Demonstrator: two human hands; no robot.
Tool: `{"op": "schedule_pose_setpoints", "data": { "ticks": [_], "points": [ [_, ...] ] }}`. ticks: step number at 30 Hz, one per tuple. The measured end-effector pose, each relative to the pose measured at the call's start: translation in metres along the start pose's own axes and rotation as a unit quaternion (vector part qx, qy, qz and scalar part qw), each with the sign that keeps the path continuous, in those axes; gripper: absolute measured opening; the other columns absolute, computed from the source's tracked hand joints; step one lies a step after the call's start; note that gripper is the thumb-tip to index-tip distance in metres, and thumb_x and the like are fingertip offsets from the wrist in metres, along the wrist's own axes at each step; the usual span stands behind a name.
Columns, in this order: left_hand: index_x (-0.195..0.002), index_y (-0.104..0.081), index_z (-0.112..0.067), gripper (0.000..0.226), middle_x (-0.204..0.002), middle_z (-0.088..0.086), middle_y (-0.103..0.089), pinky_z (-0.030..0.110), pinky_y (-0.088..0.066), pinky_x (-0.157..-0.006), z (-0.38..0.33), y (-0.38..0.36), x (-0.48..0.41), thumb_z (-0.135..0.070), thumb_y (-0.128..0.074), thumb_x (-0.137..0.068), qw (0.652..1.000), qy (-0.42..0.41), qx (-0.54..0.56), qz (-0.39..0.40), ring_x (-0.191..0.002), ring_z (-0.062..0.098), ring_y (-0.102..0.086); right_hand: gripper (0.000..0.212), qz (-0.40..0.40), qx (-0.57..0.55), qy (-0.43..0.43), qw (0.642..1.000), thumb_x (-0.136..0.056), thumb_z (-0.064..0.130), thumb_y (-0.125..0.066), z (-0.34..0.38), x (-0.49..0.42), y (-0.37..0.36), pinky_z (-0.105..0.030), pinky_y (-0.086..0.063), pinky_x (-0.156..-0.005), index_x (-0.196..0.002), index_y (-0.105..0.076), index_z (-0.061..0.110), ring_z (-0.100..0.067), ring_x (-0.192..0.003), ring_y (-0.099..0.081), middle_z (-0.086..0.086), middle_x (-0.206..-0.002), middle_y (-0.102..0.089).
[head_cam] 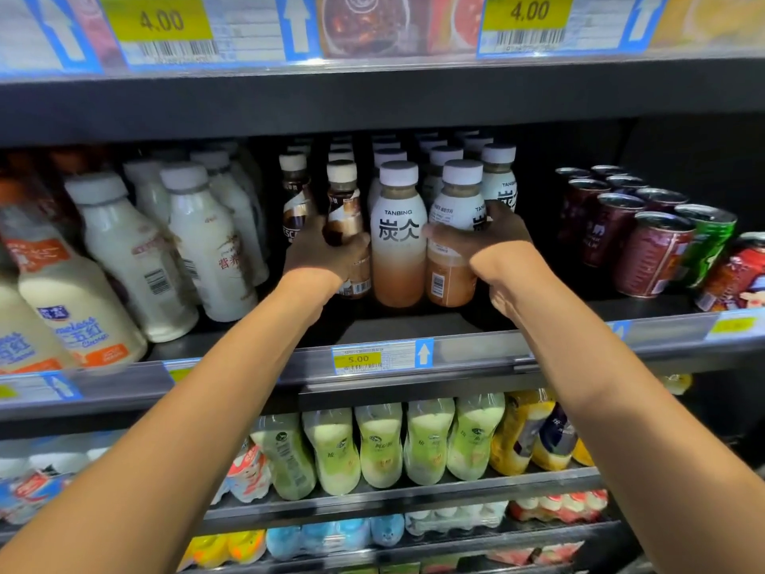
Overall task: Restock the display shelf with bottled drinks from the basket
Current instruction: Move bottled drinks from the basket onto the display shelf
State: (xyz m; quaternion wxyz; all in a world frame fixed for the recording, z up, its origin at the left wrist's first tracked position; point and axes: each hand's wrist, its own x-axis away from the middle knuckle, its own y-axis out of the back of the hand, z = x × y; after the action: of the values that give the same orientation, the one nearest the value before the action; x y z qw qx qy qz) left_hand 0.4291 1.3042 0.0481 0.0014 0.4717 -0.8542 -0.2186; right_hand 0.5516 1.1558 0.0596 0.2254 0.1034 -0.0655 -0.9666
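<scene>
On the middle shelf [476, 354] stand rows of white-capped bottled drinks. My left hand [327, 252] is wrapped around a brown coffee bottle [344, 209] at the front of its row. My right hand [492, 242] grips a white-and-tan Tanbing bottle [455, 225] standing at the front of the row. Between my two hands stands another Tanbing bottle [398, 238], upright and untouched. More of the same bottles line up behind. The basket is out of view.
Tilted white milk bottles [132, 258] crowd the shelf's left side. Dark red and green cans [654, 250] sit at the right. A 5.00 price tag [358, 359] marks the shelf edge. Green drink bottles [381, 445] fill the shelf below.
</scene>
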Motion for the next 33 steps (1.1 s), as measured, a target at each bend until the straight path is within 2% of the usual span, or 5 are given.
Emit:
{"op": "schedule_pose_setpoints", "data": {
  "ticks": [6,10,17,23,33],
  "points": [
    [-0.129,-0.056,-0.024,0.047,-0.121,-0.002,-0.067,0.039,-0.051,-0.097,0.003,-0.004,-0.004,-0.037,-0.069,-0.085,0.999,0.015,0.038,0.013,-0.108,0.021,-0.064,0.088,0.023,-0.001,0.008,1.000,-0.033,0.058,-0.082,-0.005,-0.005,0.002,-0.044,-0.056,-0.091,-0.112,-0.064,0.023,-0.021,-0.098,-0.070,0.005,-0.105,-0.074],
    [-0.127,-0.059,-0.021,0.044,-0.119,-0.002,-0.068,0.024,-0.050,-0.073,0.005,-0.003,-0.008,-0.032,-0.070,-0.086,0.997,0.029,0.069,0.011,-0.105,0.020,-0.065,0.075,0.036,-0.004,0.015,0.999,-0.047,0.049,-0.090,-0.003,-0.004,0.003,-0.045,-0.055,-0.092,-0.112,-0.064,0.022,-0.020,-0.099,-0.070,0.004,-0.107,-0.074],
    [-0.132,-0.057,-0.022,0.050,-0.126,-0.001,-0.065,0.038,-0.049,-0.100,0.007,-0.004,-0.006,-0.034,-0.072,-0.086,0.996,0.030,0.079,0.006,-0.111,0.020,-0.063,0.054,0.045,-0.015,0.013,0.999,-0.067,0.032,-0.090,-0.007,-0.007,0.003,-0.043,-0.055,-0.092,-0.111,-0.062,0.020,-0.019,-0.099,-0.070,0.003,-0.108,-0.073],
    [-0.132,-0.055,-0.020,0.049,-0.119,-0.003,-0.063,0.033,-0.050,-0.092,0.007,-0.004,-0.004,-0.035,-0.071,-0.088,0.997,0.019,0.069,0.006,-0.106,0.018,-0.061,0.092,0.043,-0.015,0.012,0.999,-0.038,0.053,-0.089,-0.006,-0.006,0.003,-0.044,-0.056,-0.091,-0.118,-0.060,0.017,-0.018,-0.097,-0.071,0.003,-0.107,-0.074],
    [-0.099,-0.066,-0.023,0.018,-0.098,-0.001,-0.068,0.024,-0.048,-0.070,-0.005,0.012,0.007,-0.036,-0.071,-0.088,0.995,0.044,0.085,0.030,-0.079,0.010,-0.062,0.079,0.008,-0.063,0.016,0.998,-0.059,0.037,-0.090,0.006,0.014,0.010,-0.044,-0.055,-0.093,-0.126,-0.053,0.019,-0.015,-0.104,-0.069,0.005,-0.114,-0.071]
  ]
}}
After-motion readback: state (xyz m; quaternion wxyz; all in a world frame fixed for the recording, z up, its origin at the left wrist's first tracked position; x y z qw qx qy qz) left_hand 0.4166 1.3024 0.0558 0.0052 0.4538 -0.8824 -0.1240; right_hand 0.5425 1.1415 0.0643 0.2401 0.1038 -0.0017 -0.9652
